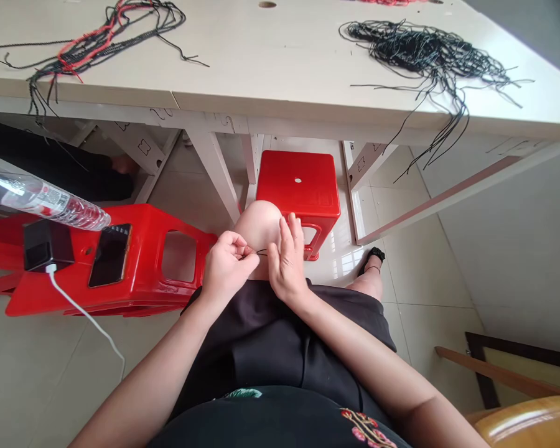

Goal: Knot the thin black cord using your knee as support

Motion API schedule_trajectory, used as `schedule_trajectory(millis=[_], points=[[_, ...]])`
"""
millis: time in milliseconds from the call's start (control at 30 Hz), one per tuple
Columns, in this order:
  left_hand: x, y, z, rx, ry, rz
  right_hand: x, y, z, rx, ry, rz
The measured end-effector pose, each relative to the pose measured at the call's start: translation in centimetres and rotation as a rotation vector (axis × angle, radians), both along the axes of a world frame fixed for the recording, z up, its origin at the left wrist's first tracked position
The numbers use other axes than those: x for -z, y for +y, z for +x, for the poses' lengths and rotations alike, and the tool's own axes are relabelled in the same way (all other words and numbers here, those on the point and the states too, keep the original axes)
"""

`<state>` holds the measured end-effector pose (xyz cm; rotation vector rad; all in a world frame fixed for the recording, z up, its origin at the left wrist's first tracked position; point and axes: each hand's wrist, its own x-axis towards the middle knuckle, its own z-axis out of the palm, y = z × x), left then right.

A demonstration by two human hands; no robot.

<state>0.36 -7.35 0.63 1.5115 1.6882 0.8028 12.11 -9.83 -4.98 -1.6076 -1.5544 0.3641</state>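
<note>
though barely visible, black cord [262,252] — seemingly in narrow pinch of left hand [227,264] — right hand [287,261] flat

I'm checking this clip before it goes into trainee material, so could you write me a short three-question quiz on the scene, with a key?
1. Which hand pinches the thin black cord, and how is the other hand held?
2. True or false: the black tangle of cords lies wholly on the tabletop, with no strands over its edge.
3. What lies flat on the red stool at the left?
A) a pair of scissors
B) a phone
C) a spoon

Key:
1. The left hand pinches it; the right hand is held open.
2. False: several strands hang over the front edge.
3. B
</note>
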Motion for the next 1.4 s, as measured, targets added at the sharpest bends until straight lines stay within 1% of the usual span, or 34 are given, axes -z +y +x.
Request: schedule_trajectory(millis=[67, 133, 267, 433, 567, 700, 833, 967, 1133, 1400], points=[[0.0, 0.0, 0.3, 0.016, 0.015, 0.028, 0.2, 1.4, -1.0, 0.014, 0.042, -0.127], [0.0, 0.2, 0.6, 0.015, 0.034, 0.062, 0.3, 2.8, -1.5, 0.026, 0.080, -0.209], [-0.4, 1.0, 1.2, -0.005, 0.051, 0.117, -0.3, 4.5, -1.4, 0.066, 0.114, -0.276], [-0.7, 1.6, 1.5, 0.006, 0.002, 0.155, -1.1, 5.1, -1.0, 0.105, 0.071, -0.333], [-0.6, 1.7, 1.6, 0.012, -0.005, 0.196, -1.2, 5.4, -0.7, 0.111, 0.075, -0.345], [-0.5, 2.0, 1.8, 0.018, -0.019, 0.240, -1.5, 6.3, -0.4, 0.151, 0.098, -0.367], [-0.7, 2.4, 2.0, 0.012, -0.009, 0.245, -1.9, 7.4, 0.0, 0.154, 0.052, -0.405], [-1.0, 3.0, 2.0, 0.021, -0.001, 0.244, -2.3, 8.6, 0.3, 0.136, 0.020, -0.398], [-0.6, 3.8, 1.9, 0.038, -0.063, 0.248, -2.9, 9.2, 0.4, 0.139, 0.033, -0.388], [-0.4, 4.3, 2.1, 0.058, -0.107, 0.244, -2.4, 10.6, 1.2, 0.113, 0.030, -0.310]])
